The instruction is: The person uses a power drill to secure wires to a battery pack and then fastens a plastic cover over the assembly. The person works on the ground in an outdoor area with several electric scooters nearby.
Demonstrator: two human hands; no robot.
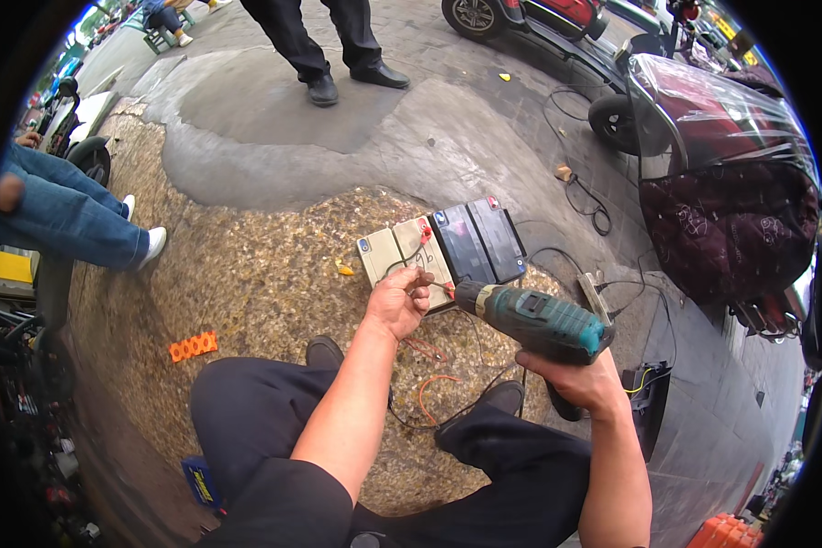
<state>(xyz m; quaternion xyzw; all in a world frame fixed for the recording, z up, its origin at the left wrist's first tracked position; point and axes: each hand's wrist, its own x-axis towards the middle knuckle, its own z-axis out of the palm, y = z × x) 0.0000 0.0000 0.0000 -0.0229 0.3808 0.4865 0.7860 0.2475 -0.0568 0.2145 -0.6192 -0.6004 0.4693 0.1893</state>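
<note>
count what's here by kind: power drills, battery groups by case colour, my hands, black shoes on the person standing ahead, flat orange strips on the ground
Power drill: 1
Battery groups: 2 (cream batteries, dark batteries)
Hands: 2 (left hand, right hand)
Black shoes: 2
Orange strip: 1
Total: 8

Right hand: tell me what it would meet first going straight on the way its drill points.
Probably the beige battery, near its red-marked near corner, just ahead of the teal power drill; depth is unclear, so the left hand might come first.
</note>
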